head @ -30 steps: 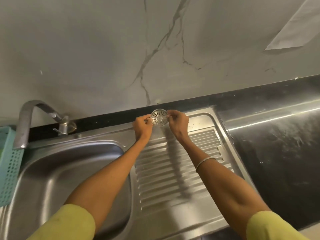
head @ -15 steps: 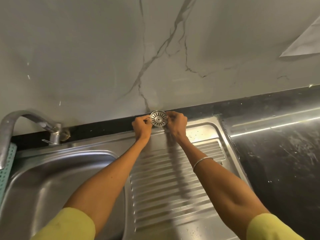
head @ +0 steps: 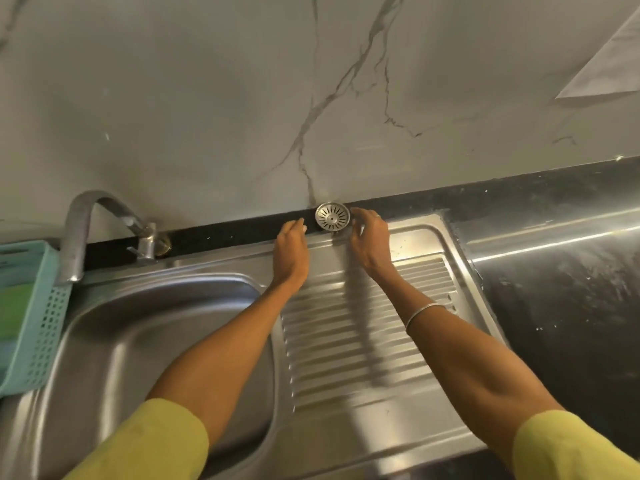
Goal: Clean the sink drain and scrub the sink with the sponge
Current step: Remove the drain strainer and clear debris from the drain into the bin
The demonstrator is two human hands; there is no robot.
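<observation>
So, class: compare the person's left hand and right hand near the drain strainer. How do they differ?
The left hand sits a small gap away from the drain strainer; the right hand reaches its rim, though contact is unclear. The left forearm is bare; the right wears a thin bangle. Both hands are open, and both arms end in yellow sleeves.

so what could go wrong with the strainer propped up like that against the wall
1. The drain strainer stands on edge against the wall at the back of the drainboard. With both the left hand and right hand open beside it, it may tip or roll.
2. If it rolls left it could drop into the sink basin.
</observation>
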